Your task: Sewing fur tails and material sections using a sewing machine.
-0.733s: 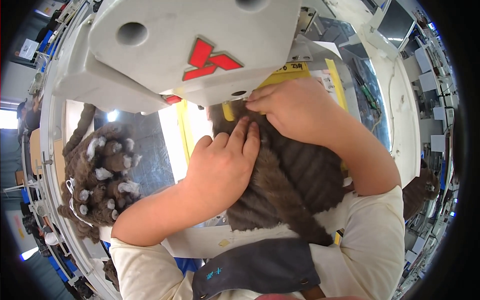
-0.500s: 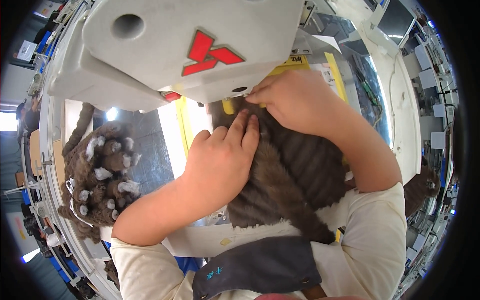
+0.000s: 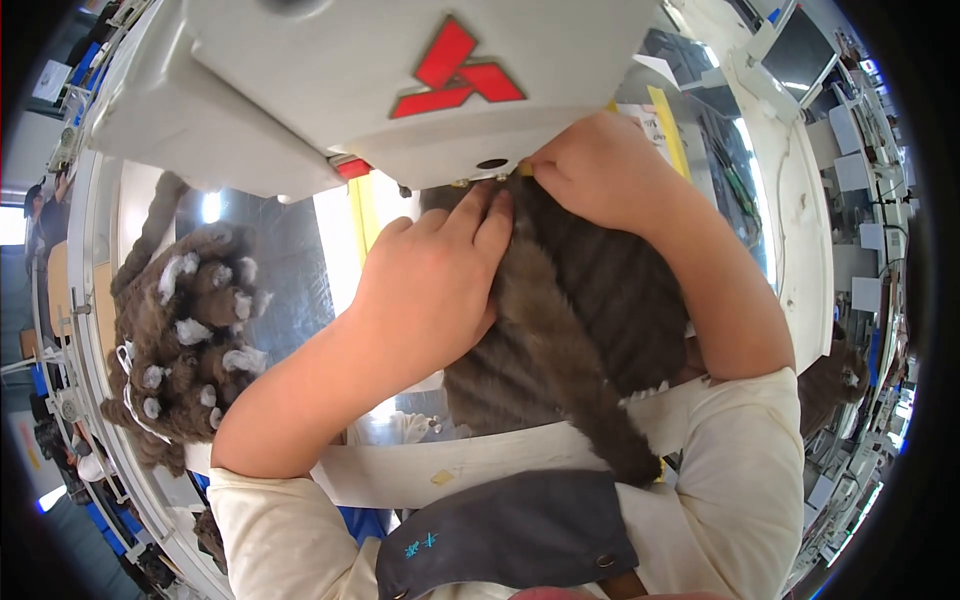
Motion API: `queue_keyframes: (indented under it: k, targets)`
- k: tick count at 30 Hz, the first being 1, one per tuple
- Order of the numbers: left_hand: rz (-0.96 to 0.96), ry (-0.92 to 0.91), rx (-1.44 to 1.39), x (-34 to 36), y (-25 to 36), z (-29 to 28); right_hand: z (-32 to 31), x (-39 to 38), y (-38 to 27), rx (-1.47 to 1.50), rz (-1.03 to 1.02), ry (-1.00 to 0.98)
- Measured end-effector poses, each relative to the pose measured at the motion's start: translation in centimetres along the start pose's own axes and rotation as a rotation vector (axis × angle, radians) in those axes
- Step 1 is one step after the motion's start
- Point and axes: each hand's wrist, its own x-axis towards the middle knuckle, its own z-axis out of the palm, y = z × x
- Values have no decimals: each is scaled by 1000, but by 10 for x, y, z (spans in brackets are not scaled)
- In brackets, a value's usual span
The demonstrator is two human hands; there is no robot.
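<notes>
Brown striped plush fabric [image 3: 620, 310] lies under the head of a large white sewing machine [image 3: 300, 90]. On top of it runs a long, stuffed plush tail-like strip [image 3: 555, 320], its far end at the machine and its near end past the table edge. My left hand [image 3: 425, 270] rests on the plush left of the strip, index and middle fingers stretched toward the needle area. At the right of that area, my right hand [image 3: 605, 175] has its fingers curled and pinched at the fabric's far edge. The machine head hides the needle and part of the fingertips.
A bundle of stuffed brown plush pieces [image 3: 180, 340] with white filling showing sits at the left, tied with white cord. Yellow tape strips [image 3: 668, 130] mark the work surface. Green-handled tools [image 3: 738, 185] lie at the right, and a dark screen [image 3: 790, 50] stands behind.
My left fingertips have moved farther toward the machine head, and the plush strip with them. My right fingers have curled in more. The yellow part near the needle is now covered. The view has shifted slightly.
</notes>
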Motion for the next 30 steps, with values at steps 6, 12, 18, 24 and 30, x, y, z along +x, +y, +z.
queue_keyframes:
  k: [6, 12, 18, 24, 30]
  targets:
    - [-58, -71, -40, -6, -3, -2, 13, 4, 0, 28, 35, 52]
    - [-79, -83, -35, -6, -8, -6, 24, 12, 12, 64, 70, 190]
    - [-43, -36, -16, -3, -13, -12, 8, 0, 7, 21, -27, 40]
    - [-57, -117, 30, -8, -22, -19, 20, -30, -3, 24, -294, 32]
    - [0, -123, 82, -4, -32, -21, 20, -27, -5, 29, -269, -43]
